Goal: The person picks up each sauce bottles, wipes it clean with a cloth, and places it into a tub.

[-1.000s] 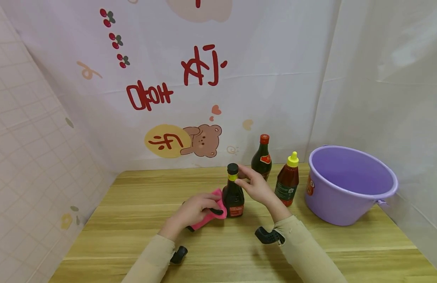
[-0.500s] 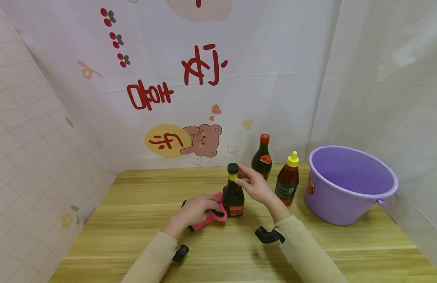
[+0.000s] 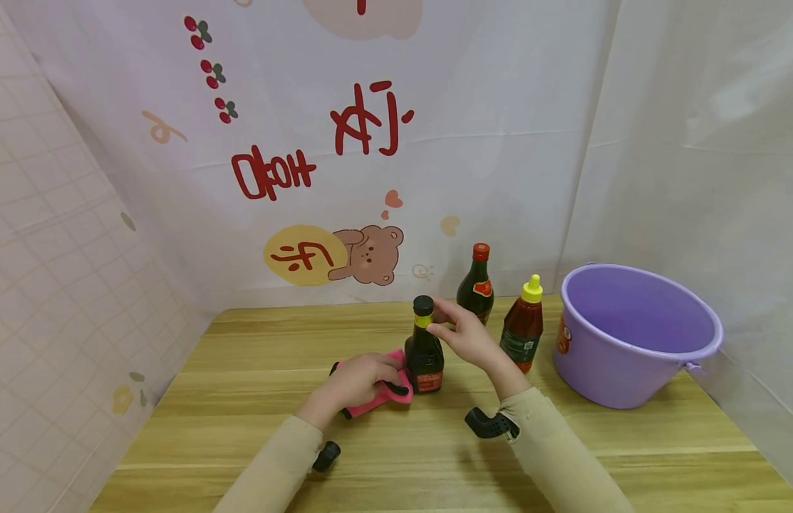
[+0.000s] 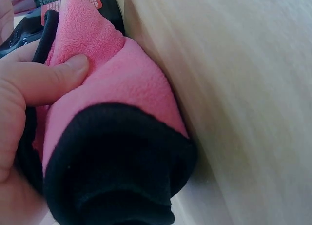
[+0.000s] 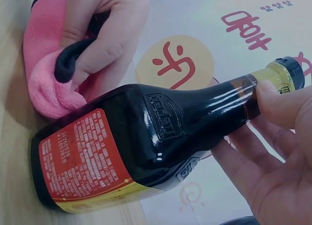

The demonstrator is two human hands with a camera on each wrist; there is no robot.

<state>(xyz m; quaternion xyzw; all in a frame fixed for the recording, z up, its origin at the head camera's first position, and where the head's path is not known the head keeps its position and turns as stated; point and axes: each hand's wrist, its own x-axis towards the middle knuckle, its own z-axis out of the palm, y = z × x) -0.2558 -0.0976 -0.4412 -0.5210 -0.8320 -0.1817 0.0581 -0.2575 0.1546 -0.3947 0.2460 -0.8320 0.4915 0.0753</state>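
- Sleeves: a beige left sleeve (image 3: 274,459) and a beige right sleeve (image 3: 563,456) extend over the wood-grain table (image 3: 409,463). A black wrist fitting projects at each cuff.
- Left hand (image 3: 360,379): grips the pink cloth (image 4: 112,71), fingers and thumb closed on its folds.
- Pink cloth: black-edged, bunched, positioned low over the table. Its folded end contacts the side of the dark bottle (image 3: 424,353).
- Dark bottle: upright on the table, immediately right of the pink cloth in the head view. Black cap, yellow neck band, red label on the lower body.
- Right hand (image 3: 465,338): narrow grip at the bottle neck, thumb on one side, fingers on the other.
- Purple bucket (image 3: 608,370): at the right side of the table.
- Red sauce bottle (image 3: 523,331): yellow nozzle cap, upright, left of the purple bucket.
- Red-capped bottle (image 3: 476,293): upright, farther back.
- White backdrop (image 3: 499,92): printed with red characters and a bear.
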